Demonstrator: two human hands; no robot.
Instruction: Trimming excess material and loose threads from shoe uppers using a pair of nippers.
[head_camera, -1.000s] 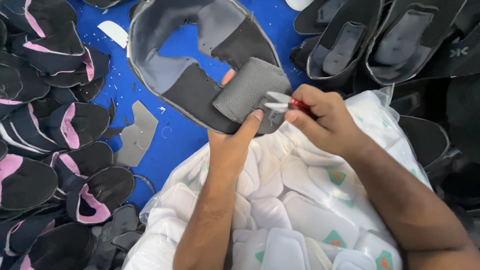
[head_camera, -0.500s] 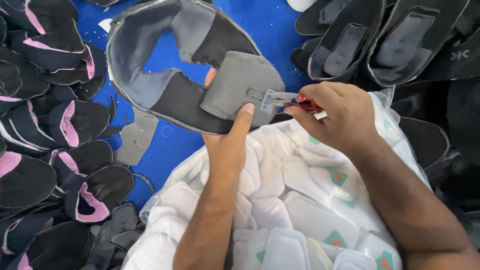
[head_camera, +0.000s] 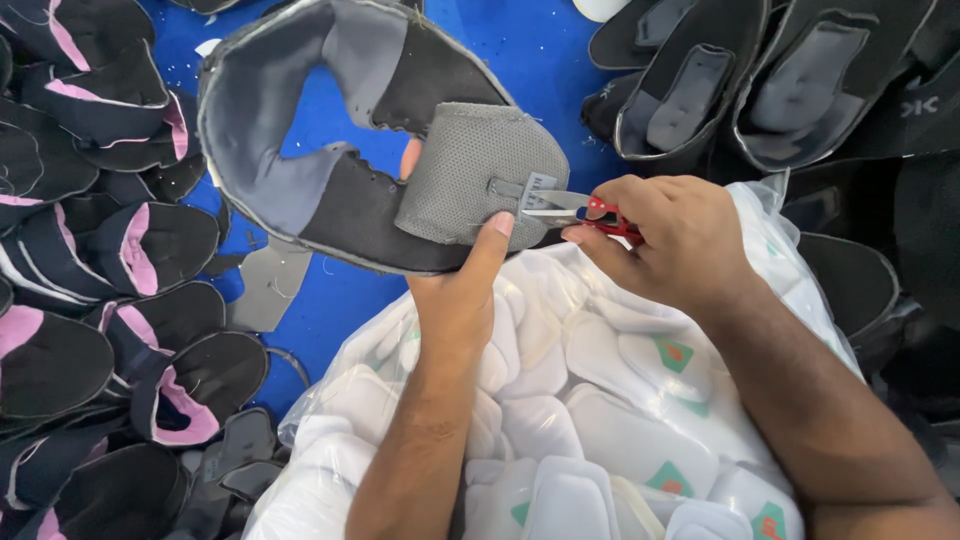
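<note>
So my left hand is pinching the grey shoe upper by its mesh tongue, held over the blue counter. Right hand is closed around small red-handled snips, blades pointing left, right at the tongue's little tag.

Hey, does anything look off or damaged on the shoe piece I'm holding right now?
Nothing looks damaged. Loose thread ends stick out along the shoe upper edge, and the thread snips point at the grey tongue.
</note>
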